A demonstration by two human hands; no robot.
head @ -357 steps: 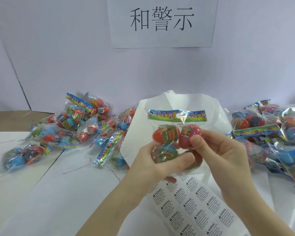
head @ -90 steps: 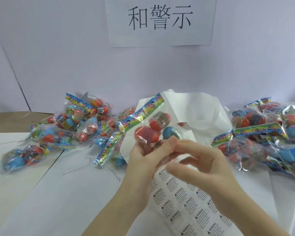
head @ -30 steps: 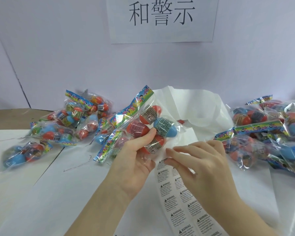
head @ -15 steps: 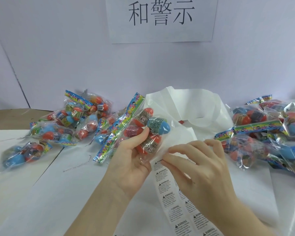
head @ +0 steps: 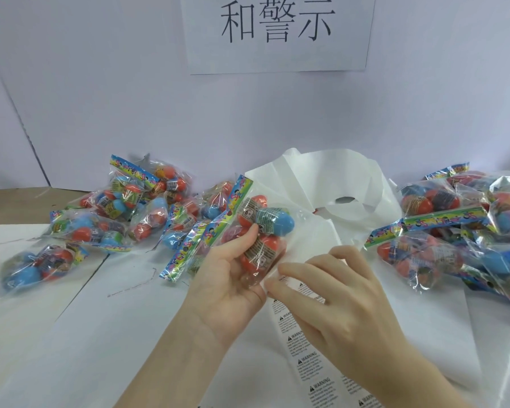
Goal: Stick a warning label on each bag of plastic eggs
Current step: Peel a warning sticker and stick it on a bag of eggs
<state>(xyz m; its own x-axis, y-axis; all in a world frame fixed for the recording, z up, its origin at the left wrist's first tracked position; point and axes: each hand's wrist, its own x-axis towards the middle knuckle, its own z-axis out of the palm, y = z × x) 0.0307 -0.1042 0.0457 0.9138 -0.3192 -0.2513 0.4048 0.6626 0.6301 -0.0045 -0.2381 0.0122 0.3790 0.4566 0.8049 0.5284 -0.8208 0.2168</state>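
Left hand: your left hand (head: 230,278) grips a bag of plastic eggs (head: 256,234), lifted over the counter (head: 71,334).
Right hand: your right hand (head: 336,301) has fingers curled at the label sheet (head: 309,357); whether it pinches a label is unclear.
Other bags: piles far left (head: 115,219) and right (head: 468,231).

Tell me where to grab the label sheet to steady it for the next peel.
Probably the bare strip of the sheet just below the right hand, pressed flat from above. It lies flat on the table, so nothing offers an edge to pinch; the left hand already holds a bag.
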